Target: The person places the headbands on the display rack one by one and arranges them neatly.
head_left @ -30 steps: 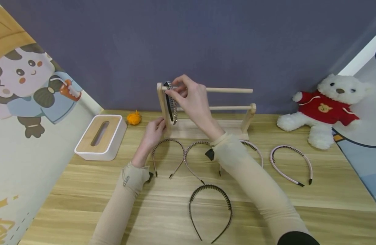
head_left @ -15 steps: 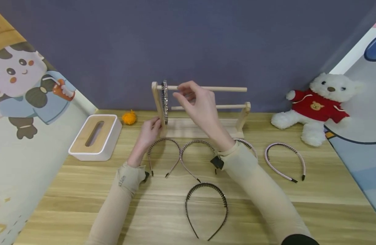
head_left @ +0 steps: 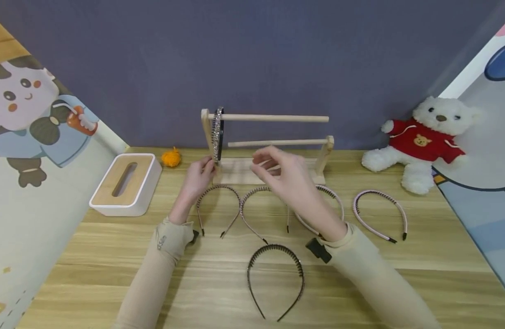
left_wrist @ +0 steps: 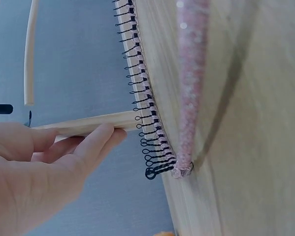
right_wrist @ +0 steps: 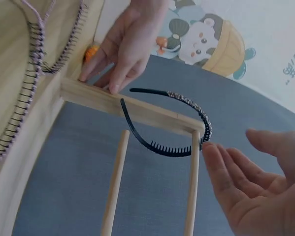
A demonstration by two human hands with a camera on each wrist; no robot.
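Observation:
A black headband with a glittery silver band (head_left: 217, 135) hangs on the upper rod of a wooden rack (head_left: 277, 118), close to the left post. My left hand (head_left: 196, 178) holds that post (right_wrist: 152, 115) low down, thumb on one side and fingers on the other, as the left wrist view (left_wrist: 44, 172) confirms. My right hand (head_left: 287, 176) is in front of the rack, fingers loosely bent and holding nothing. In the right wrist view the hanging headband's toothed inner edge (right_wrist: 169, 152) shows, apart from the right hand. Several pink headbands (head_left: 377, 192) lie along the rack's front.
A dark headband (head_left: 275, 246) lies nearer on the wooden table (head_left: 219, 283). A white tissue box with a wooden lid (head_left: 126, 183) and an orange yarn ball (head_left: 171, 157) are at left. A white teddy bear in red (head_left: 421, 141) sits at right.
My right hand has let go of the silver headband, leaving it on the upper rod, and has moved down and right. The left hand stays on the post.

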